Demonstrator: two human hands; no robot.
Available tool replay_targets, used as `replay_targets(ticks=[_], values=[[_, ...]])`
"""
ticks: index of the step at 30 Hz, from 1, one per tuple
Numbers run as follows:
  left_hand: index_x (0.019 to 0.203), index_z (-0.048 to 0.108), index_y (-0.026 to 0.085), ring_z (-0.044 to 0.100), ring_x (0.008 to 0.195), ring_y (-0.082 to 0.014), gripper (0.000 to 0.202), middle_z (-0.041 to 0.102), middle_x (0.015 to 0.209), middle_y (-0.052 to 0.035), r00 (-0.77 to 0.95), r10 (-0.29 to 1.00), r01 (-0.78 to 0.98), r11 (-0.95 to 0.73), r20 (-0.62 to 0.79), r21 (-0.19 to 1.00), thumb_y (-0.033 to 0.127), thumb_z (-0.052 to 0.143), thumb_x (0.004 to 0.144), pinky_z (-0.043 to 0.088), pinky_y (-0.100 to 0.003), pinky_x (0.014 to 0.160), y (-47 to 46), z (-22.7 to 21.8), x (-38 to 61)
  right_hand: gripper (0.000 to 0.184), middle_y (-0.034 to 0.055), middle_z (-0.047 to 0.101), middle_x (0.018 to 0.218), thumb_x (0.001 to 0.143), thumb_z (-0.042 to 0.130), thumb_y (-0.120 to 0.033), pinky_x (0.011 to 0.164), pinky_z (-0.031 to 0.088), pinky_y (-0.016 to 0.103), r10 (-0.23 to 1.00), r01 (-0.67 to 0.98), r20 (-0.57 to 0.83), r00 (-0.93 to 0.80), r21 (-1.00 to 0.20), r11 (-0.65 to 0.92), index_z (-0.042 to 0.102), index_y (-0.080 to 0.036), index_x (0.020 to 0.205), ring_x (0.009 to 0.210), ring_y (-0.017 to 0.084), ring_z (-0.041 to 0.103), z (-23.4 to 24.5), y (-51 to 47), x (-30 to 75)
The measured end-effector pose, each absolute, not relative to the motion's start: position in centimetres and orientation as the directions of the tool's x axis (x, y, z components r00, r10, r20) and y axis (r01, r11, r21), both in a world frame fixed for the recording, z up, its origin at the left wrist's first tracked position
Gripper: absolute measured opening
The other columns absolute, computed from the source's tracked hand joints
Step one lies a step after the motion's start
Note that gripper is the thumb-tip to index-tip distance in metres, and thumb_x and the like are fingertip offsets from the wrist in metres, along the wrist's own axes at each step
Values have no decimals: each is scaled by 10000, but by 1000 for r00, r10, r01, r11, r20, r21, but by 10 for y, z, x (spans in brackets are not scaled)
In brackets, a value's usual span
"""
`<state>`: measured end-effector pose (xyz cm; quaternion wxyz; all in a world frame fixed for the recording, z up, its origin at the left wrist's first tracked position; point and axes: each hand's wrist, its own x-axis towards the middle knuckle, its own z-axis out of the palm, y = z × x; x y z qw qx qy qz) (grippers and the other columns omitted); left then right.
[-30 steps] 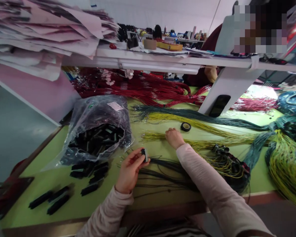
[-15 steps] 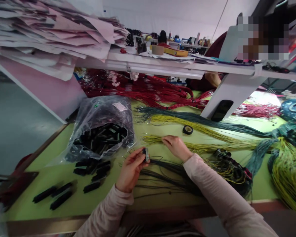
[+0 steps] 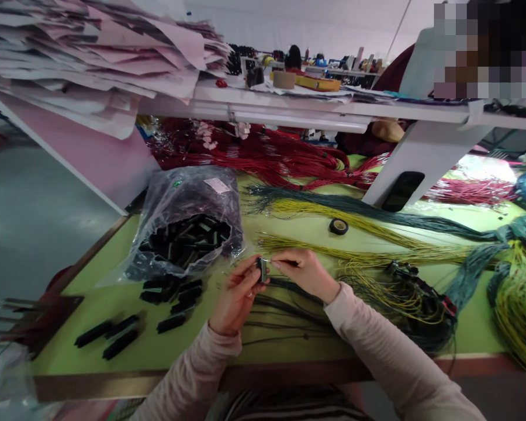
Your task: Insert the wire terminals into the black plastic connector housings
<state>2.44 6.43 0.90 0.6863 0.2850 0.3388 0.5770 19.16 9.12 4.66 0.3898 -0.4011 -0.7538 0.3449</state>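
Observation:
My left hand pinches a small black connector above the green table. My right hand is closed in a pinch on a thin yellow wire end held right at the connector. Dark wires lie under both hands. A bundle of yellow wires runs to the right just behind my right hand.
A plastic bag of black connectors sits left of my hands, with loose black connectors in front. A tape roll, red wires, green wires and a wired harness lie around. A shelf overhangs; another person sits behind it.
My right hand left the yellow wire bundle and came back toward me, bringing a wire end up to the connector in my left hand. The view shifted slightly.

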Motion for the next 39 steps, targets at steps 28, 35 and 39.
replay_targets(ticks=[28, 35, 39], values=[[1007, 693, 215, 615, 638, -103, 334, 674, 814, -20, 125, 984, -579, 178, -130, 796, 173, 725, 677, 495, -173, 517, 62, 6, 25, 138, -6, 545, 621, 797, 573, -127, 538, 380, 182, 831, 416, 350, -433, -740, 528, 644, -151, 680, 574, 88, 496, 60, 78, 196], [999, 697, 213, 612, 636, -108, 329, 670, 792, -16, 109, 986, -561, 168, -130, 811, 177, 729, 673, 491, -179, 517, 63, 7, 26, 158, -9, 530, 622, 784, 565, -78, 550, 369, 183, 822, 462, 361, -440, -694, 552, 633, -150, 660, 587, 89, 487, 64, 77, 196], [1003, 698, 218, 614, 635, -104, 339, 665, 795, -14, 112, 985, -564, 173, -133, 807, 177, 733, 668, 492, -175, 520, 63, 5, 26, 158, -11, 517, 616, 783, 567, -66, 563, 363, 185, 807, 486, 368, -462, -656, 578, 625, -144, 658, 591, 89, 481, 64, 76, 196]])
